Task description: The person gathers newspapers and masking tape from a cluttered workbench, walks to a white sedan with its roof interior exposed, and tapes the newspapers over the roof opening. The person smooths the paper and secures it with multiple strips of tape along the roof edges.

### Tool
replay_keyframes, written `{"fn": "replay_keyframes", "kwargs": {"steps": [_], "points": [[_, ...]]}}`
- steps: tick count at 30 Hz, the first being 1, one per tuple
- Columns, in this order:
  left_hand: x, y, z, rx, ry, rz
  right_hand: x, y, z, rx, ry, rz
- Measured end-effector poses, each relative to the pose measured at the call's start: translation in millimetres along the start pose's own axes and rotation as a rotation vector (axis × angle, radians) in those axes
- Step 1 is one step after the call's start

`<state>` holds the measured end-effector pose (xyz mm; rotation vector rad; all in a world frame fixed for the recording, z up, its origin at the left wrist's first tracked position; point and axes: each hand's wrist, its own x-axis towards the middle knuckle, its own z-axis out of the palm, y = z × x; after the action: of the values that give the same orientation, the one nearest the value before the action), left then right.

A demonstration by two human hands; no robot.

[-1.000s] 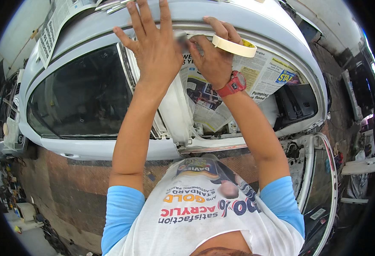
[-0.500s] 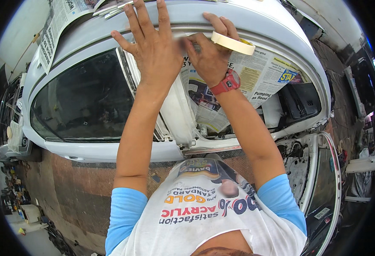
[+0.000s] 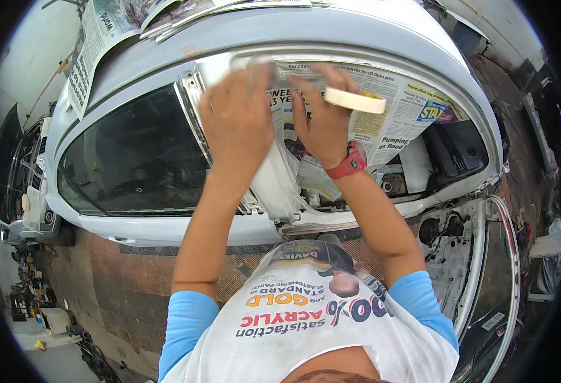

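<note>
A cream roll of masking tape [image 3: 355, 100] hangs on the fingers of my right hand [image 3: 322, 121], which wears a red watch [image 3: 350, 161]. That hand is over the newspaper sheet [image 3: 373, 96] that covers the upper part of the car's open door frame. My left hand [image 3: 239, 121] is at the white pillar [image 3: 267, 185] between the two windows, close to the sheet's left edge. Its fingers are smeared by motion, so their grip does not show. The sheet's lower part hangs loose inside the opening.
More newspaper [image 3: 105, 38] lies on the car roof [image 3: 229, 39]. Left of the pillar is a dark rear window [image 3: 140, 150]. A removed door [image 3: 485, 268] stands at the right, near my right elbow. Another car [image 3: 28, 185] is at the far left.
My left hand has left its spread pose at the roof edge and drawn in, its fingers now blurred. My right hand has come down off the roof edge with the tape roll.
</note>
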<state>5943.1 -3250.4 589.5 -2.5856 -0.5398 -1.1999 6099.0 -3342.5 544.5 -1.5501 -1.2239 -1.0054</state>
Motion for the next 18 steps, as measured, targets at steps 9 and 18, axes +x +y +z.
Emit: {"fn": "replay_keyframes", "kwargs": {"steps": [9, 18], "points": [[-15, -10, -14, 0.353, -0.282, 0.309, 0, -9, 16, -0.028, -0.178, 0.004], [2, -12, -19, 0.686, -0.364, 0.418, 0, -13, 23, 0.005, -0.191, 0.037]]}}
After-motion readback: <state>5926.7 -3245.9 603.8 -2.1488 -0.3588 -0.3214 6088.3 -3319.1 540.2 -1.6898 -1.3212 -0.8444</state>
